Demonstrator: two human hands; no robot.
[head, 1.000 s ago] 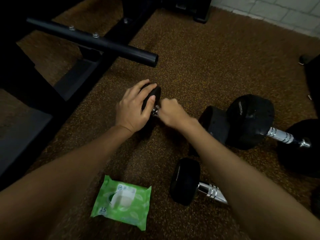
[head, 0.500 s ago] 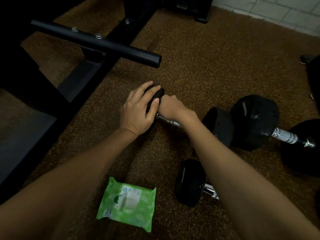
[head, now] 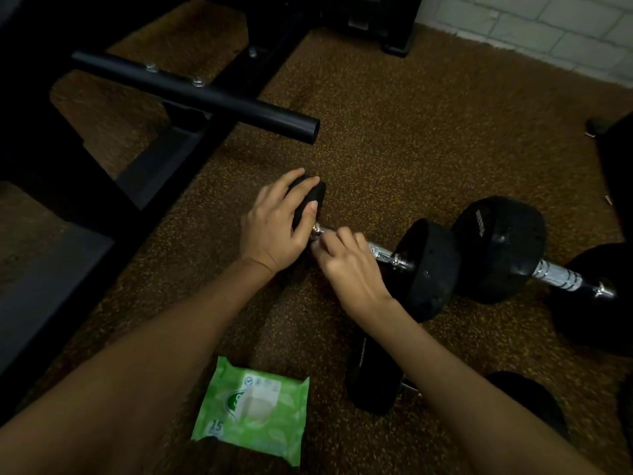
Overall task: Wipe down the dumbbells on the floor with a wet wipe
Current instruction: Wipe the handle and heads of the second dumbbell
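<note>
Left grip (head: pixel 274 231) clasps the dumbbell (head: pixel 435 269) head, right grip (head: pixel 349 265) wraps its handle.

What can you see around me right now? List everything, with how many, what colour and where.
held dumbbell: one, black heads, chrome handle, centre of the floor
bigger dumbbell: one, black and chrome, just right of it
near dumbbell: one, black, partly under the right forearm
wipes pack: one, green, flat on the floor between the forearms
metal frame: one, black, upper left
floor: brown, speckled
wall: pale blocks, top right
left hand: cupped over the held dumbbell's left head
right hand: curled round its handle; whether it holds a wipe cannot be told
</note>
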